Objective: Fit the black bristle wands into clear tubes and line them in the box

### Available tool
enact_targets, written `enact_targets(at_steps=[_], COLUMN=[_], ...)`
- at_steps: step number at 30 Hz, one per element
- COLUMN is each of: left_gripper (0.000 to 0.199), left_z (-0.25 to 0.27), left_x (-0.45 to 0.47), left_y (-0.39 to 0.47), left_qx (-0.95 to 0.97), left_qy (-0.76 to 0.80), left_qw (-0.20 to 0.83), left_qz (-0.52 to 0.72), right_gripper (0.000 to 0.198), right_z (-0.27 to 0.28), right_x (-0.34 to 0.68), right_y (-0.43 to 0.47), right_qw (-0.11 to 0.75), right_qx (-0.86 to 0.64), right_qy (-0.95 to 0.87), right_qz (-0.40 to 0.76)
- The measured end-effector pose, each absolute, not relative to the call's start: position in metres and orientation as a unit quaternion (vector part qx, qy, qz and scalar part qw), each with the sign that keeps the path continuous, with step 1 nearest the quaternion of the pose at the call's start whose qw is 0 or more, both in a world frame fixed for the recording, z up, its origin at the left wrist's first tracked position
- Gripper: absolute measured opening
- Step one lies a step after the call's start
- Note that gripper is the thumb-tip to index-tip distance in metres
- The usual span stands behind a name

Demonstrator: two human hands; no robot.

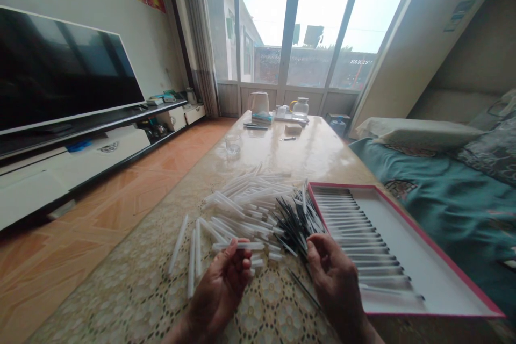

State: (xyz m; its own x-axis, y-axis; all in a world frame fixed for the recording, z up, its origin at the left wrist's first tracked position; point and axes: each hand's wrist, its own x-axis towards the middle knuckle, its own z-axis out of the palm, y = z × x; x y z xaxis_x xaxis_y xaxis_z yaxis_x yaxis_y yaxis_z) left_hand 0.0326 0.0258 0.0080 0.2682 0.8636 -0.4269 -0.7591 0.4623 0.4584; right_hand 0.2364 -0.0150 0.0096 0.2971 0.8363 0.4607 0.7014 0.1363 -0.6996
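My left hand [223, 282] pinches a translucent white pen barrel [250, 246], held level between thumb and fingers. Beyond it lies a loose heap of similar white barrels [242, 199], with several more spread to its left. My right hand [336, 274] is at the near edge of a pile of thin black pen refills [294, 220]. Its thumb and fingertips are closed together; whatever is between them is hidden. One dark refill [302, 286] lies apart, partly under this hand. To the right, a pink-rimmed box [440, 252] holds a row of white pens with dark ends [355, 231].
The long table [153, 301] has a patterned cover. Farther along it stand a drinking glass [233, 146], a small box [293, 129], a glass jug [300, 107] and a whitish container [260, 102]. A bed or sofa with a teal cover [407, 172] borders the right side.
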Motion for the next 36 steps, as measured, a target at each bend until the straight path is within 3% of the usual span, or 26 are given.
enact_targets(at_steps=[7,12,15,20,31,36], left_gripper=[0.014,0.012,0.012,0.012,0.008,0.005], left_z=[0.011,0.010,0.010,0.008,0.010,0.002], left_x=[0.038,0.040,0.040,0.038,0.039,0.038], left_y=[0.022,0.023,0.024,0.024,0.022,0.023], left_qx=[0.141,0.163,0.164,0.170,0.190,0.195], left_qy=[0.388,0.421,0.424,0.411,0.415,0.411], left_qw=[0.747,0.723,0.721,0.730,0.727,0.727], left_qz=[0.521,0.523,0.523,0.519,0.513,0.514], right_gripper=[0.021,0.015,0.010,0.019,0.018,0.012], right_z=[0.010,0.010,0.011,0.009,0.001,0.002], right_x=[0.232,0.219,0.216,0.221,0.223,0.221], right_y=[-0.009,-0.005,-0.006,-0.006,0.006,-0.001], right_qw=[0.278,0.232,0.235,0.258,0.203,0.344], right_qx=[-0.650,-0.668,-0.657,-0.651,-0.659,-0.613], right_qy=[-0.707,-0.706,-0.716,-0.714,-0.723,-0.711], right_qz=[-0.022,-0.040,-0.019,-0.004,-0.046,0.012])
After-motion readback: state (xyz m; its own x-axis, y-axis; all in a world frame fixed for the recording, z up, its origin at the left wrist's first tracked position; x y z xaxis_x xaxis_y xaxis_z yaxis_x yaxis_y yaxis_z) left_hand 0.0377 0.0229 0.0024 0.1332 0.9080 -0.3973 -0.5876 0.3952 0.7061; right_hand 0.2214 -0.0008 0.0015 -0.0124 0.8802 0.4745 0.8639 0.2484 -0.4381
